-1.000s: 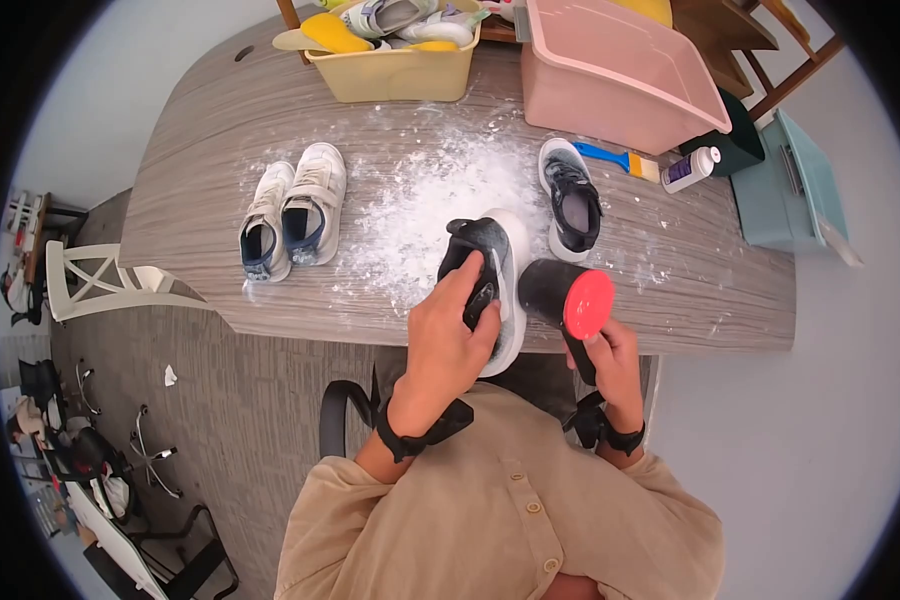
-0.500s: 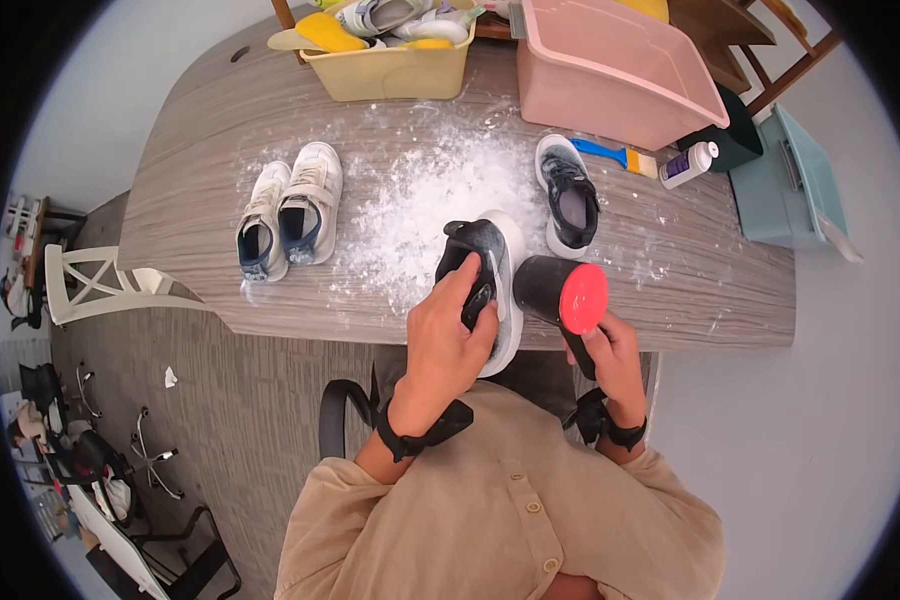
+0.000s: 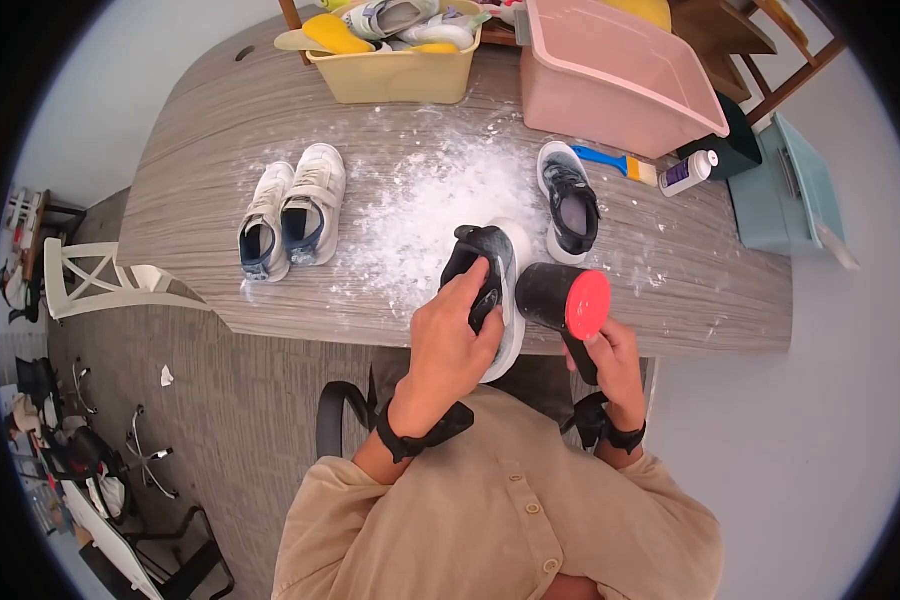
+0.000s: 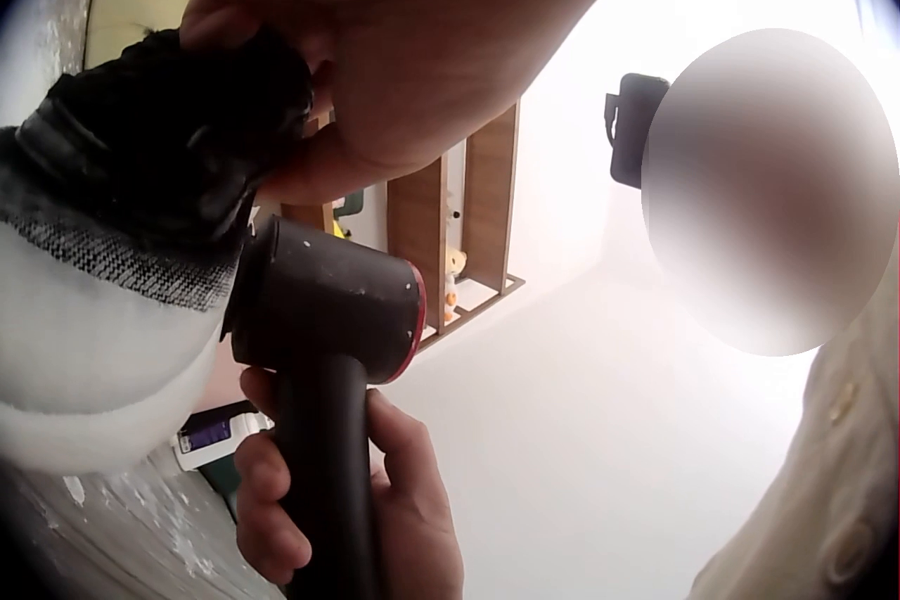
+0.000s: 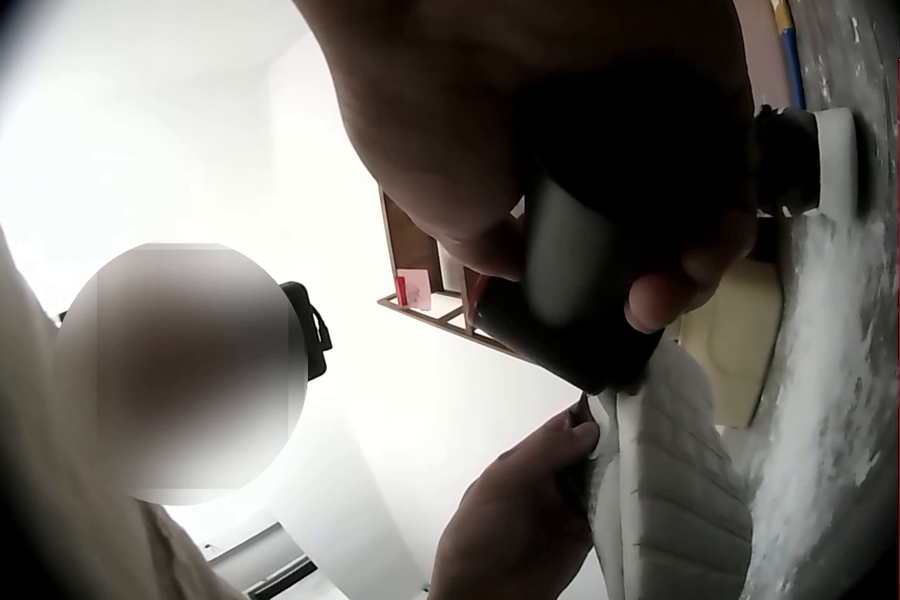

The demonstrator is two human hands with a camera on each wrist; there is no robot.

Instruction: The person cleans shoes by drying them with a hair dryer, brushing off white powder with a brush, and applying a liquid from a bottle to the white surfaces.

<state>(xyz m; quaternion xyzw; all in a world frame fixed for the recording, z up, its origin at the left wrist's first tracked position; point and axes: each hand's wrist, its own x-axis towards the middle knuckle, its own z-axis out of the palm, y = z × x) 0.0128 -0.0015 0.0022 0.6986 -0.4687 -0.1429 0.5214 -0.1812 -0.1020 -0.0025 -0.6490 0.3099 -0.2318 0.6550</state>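
Observation:
My left hand (image 3: 450, 340) holds a black sneaker with a white sole (image 3: 510, 325), its fingers at the shoe's opening. The sneaker is held at the table's near edge, toe pointing away from me. My right hand (image 3: 618, 370) grips the handle of a black hair dryer (image 3: 545, 293) with a red back end. In the left wrist view the barrel of the hair dryer (image 4: 331, 291) has its front end right beside the shoe's fabric. A matching black sneaker (image 3: 572, 200) stands on the table beyond the dryer.
White powder (image 3: 440, 190) is spread over the wooden table (image 3: 200, 120). A pair of white shoes (image 3: 313, 200) stands at left. At the back are a yellow bin of shoes (image 3: 395, 80) and a pink bin (image 3: 610, 110). A blue-handled brush (image 3: 605, 158) and a white bottle (image 3: 685, 175) lie at right.
The held sneaker has tilted and shifted slightly toward the dryer and my body. Both hands keep their grips, and the hair dryer stays close beside the shoe.

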